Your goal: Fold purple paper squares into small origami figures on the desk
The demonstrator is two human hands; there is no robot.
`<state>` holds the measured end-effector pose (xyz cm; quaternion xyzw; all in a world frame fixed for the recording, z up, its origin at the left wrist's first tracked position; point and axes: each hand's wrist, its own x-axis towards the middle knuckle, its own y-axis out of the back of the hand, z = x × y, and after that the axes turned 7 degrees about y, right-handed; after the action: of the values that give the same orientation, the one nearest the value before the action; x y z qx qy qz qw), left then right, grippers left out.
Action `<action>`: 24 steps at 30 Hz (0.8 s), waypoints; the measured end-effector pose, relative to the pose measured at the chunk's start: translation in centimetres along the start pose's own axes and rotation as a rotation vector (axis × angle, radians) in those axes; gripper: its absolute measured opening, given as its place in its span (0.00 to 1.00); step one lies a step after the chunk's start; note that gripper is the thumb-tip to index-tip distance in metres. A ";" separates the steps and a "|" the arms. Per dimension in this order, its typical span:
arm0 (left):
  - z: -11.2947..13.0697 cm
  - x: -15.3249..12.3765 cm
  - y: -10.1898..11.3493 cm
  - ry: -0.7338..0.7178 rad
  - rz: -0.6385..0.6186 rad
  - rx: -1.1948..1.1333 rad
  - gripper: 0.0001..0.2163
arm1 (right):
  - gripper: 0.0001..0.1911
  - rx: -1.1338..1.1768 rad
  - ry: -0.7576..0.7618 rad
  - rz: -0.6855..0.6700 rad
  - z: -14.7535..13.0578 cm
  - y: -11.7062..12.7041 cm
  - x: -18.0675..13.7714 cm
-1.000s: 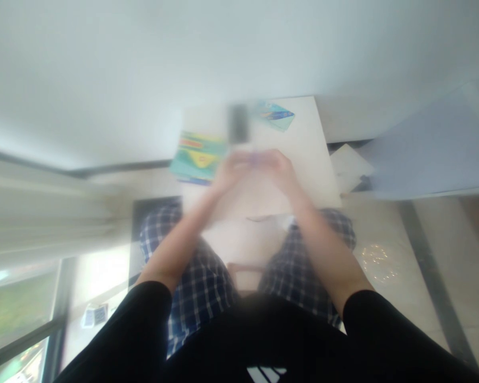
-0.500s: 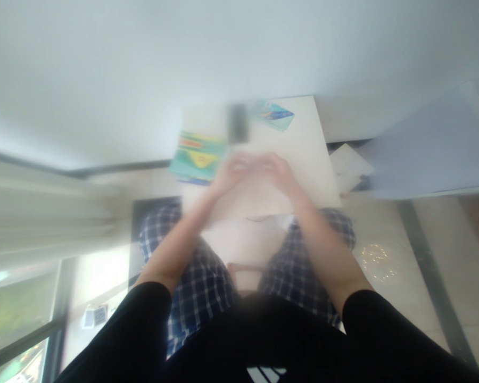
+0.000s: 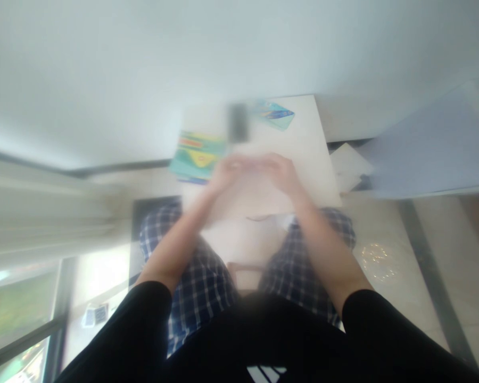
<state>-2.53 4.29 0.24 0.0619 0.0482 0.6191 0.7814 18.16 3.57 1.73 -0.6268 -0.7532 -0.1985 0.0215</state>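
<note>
Head | left hand [image 3: 228, 173], right hand [image 3: 281, 174] together over table [image 3: 309, 151] | booklet [image 3: 197, 156] overhangs left edge

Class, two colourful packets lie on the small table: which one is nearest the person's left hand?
The larger green-and-yellow packet, close beside the left hand; the smaller blue-green packet lies farther off, at the far edge of the table.

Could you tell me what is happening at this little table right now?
A seated person holds the left hand and right hand close together over a small white table; blur hides whether they grip anything. A green-yellow packet lies beside the left hand, a dark object and a teal packet farther back.
</note>
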 end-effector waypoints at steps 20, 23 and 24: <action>1.9 -0.3 2.2 0.052 -0.147 0.047 0.18 | 0.22 0.222 -0.142 -0.072 0.4 1.8 0.4; 1.4 -0.2 2.8 0.071 -0.169 0.077 0.18 | 0.24 0.270 -0.152 -0.049 0.2 2.1 0.5; 1.3 -0.2 2.8 0.069 -0.182 0.082 0.18 | 0.25 0.286 -0.159 -0.053 0.1 2.1 0.5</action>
<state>-5.10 4.73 1.95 0.0677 0.1060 0.5449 0.8290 20.12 4.34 2.39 -0.6112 -0.7892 -0.0397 0.0457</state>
